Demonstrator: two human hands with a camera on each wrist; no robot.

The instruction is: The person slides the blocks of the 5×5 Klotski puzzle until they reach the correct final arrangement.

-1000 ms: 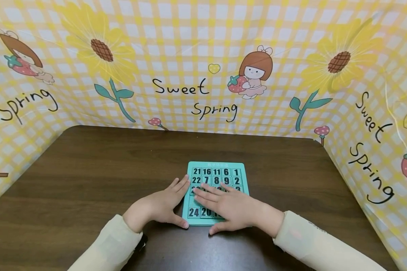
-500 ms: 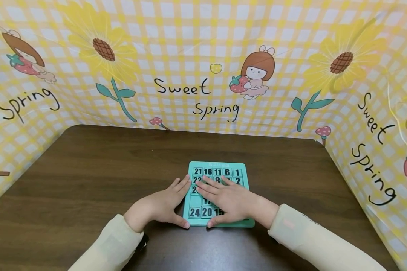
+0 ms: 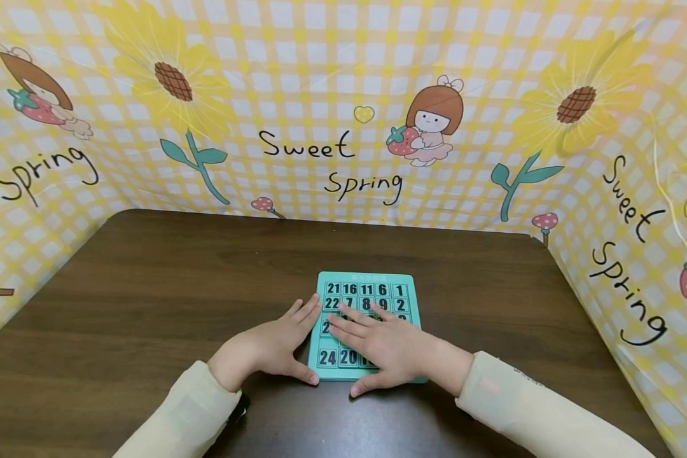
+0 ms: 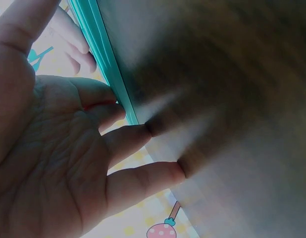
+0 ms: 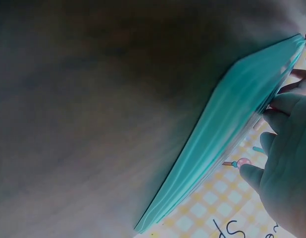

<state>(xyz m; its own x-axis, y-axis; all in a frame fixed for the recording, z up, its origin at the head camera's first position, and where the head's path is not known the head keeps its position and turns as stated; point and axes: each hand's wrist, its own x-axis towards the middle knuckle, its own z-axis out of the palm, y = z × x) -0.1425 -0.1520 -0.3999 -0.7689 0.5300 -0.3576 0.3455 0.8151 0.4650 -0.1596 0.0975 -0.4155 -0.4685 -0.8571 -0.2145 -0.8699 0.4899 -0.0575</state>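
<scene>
A teal number sliding puzzle [image 3: 366, 278] lies flat on the dark wooden table, with black-numbered tiles in rows. My left hand [image 3: 277, 343] rests at its left edge, fingers stretched along the side and thumb at the near left corner. Over the lower right part of the board spreads my right hand [image 3: 392, 350], its fingers straight. Its fingertips touch tiles near the left column and cover several of them. A tile [image 3: 326, 327] starting with 2 is partly under a fingertip, a little apart from the 22 tile [image 3: 331, 303] above. In the left wrist view, the left fingers [image 4: 143, 186] are extended beside the teal edge.
The brown table [image 3: 206, 273] extends around the puzzle on every side. A yellow-checked cloth [image 3: 309, 83] with flowers and lettering stands as a wall at the back and both sides.
My right hand first moved slightly away from me, then came back toward me. The tile beginning with 2 in the left column has slid a little nearer. My left hand stays put.
</scene>
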